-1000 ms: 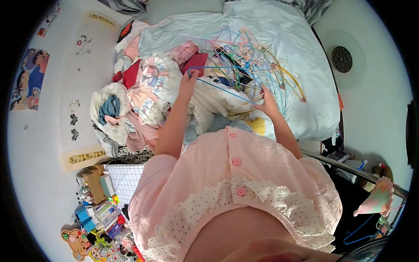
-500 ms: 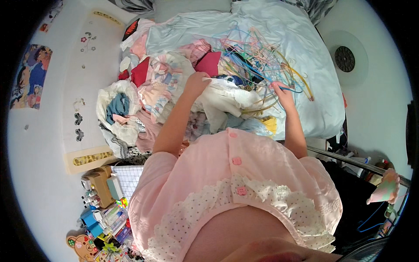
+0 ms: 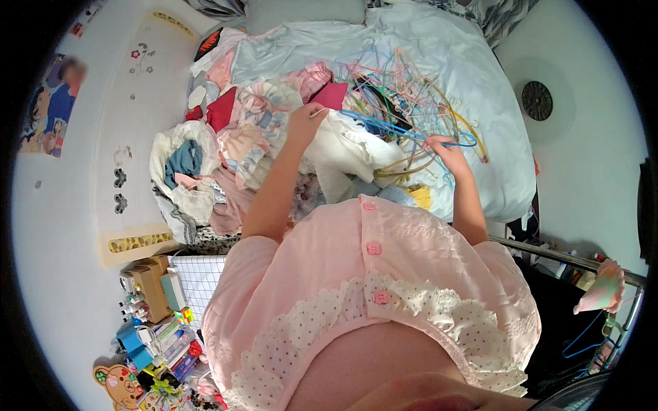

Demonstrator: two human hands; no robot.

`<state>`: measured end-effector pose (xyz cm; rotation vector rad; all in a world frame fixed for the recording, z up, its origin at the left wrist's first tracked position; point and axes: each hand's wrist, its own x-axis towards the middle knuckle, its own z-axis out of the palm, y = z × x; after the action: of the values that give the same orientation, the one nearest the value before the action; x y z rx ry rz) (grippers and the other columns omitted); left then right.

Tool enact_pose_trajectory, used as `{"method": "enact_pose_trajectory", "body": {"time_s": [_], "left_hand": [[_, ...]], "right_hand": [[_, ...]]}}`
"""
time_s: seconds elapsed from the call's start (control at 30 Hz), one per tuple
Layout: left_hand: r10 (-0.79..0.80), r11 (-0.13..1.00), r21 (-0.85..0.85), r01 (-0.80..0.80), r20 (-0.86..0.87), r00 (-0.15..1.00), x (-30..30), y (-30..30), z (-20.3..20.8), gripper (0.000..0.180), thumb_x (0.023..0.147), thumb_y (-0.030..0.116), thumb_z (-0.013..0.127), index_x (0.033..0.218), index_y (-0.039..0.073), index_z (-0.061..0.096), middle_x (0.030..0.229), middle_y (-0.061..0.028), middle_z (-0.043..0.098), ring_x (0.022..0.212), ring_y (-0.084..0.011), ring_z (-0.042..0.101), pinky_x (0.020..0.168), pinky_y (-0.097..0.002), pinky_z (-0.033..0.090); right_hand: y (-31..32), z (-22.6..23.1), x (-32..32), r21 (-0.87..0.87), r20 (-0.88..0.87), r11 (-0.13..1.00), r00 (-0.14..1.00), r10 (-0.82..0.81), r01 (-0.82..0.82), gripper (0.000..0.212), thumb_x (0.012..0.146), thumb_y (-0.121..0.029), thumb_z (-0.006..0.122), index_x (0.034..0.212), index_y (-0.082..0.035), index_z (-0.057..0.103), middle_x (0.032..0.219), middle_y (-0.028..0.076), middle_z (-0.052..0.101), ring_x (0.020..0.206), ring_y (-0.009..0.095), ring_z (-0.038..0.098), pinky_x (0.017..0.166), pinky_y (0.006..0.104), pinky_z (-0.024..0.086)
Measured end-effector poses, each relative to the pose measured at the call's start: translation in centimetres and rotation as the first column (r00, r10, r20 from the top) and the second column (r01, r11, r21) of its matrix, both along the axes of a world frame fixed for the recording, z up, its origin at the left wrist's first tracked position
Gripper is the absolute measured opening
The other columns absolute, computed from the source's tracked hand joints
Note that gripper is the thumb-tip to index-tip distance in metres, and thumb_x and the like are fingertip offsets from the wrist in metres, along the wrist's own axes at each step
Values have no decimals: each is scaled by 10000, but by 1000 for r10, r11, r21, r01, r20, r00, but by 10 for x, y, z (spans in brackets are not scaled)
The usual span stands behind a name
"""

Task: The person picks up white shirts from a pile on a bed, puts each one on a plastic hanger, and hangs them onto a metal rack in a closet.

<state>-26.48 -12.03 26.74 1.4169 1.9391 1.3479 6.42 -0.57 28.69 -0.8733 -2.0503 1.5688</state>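
A white garment [image 3: 349, 147] hangs from my left hand [image 3: 308, 118], whose fingers pinch its upper edge. My right hand [image 3: 442, 149] is closed on a blue clothes hanger [image 3: 384, 123], held level with its far end reaching left to the garment's top edge. Whether the hanger's tip is inside the garment or only beside it, I cannot tell. Beyond my right hand lies a tangled heap of colourful hangers [image 3: 404, 85] on the bed. A dark pink folded cloth [image 3: 330, 96] lies just past my left hand.
Piled clothes [image 3: 257, 113] cover the bed's left side, with a white bag holding a teal cloth [image 3: 184, 164] at its edge. Pale blue bedding [image 3: 507, 164] spreads to the right. A metal rail [image 3: 548, 253] runs at lower right; books and boxes [image 3: 154, 288] stand at lower left.
The blue hanger has come up out of the heap and turned level toward the white garment. My left hand has lifted the garment's edge slightly and moved a little left.
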Motion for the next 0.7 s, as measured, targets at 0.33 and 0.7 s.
{"method": "enact_pose_trajectory", "body": {"time_s": [0.33, 0.7], "left_hand": [[-179, 983, 49, 175, 108, 978, 28, 0, 13, 213, 748, 256, 595, 774, 46, 610, 719, -65, 592, 675, -153, 551, 590, -270, 403], [-39, 995, 55, 82, -546, 837, 32, 3, 2, 246, 752, 284, 552, 722, 43, 586, 714, -76, 555, 776, -252, 518, 681, -354, 382]], "right_hand": [[6, -17, -19, 68, 53, 997, 998, 23, -27, 332, 850, -291, 468, 685, -27, 581, 677, 28, 541, 669, 114, 471, 642, 247, 368], [30, -41, -49, 118, -57, 991, 996, 68, -61, 377, 836, -324, 487, 575, -53, 503, 542, -9, 425, 549, 99, 380, 520, 242, 293]]}}
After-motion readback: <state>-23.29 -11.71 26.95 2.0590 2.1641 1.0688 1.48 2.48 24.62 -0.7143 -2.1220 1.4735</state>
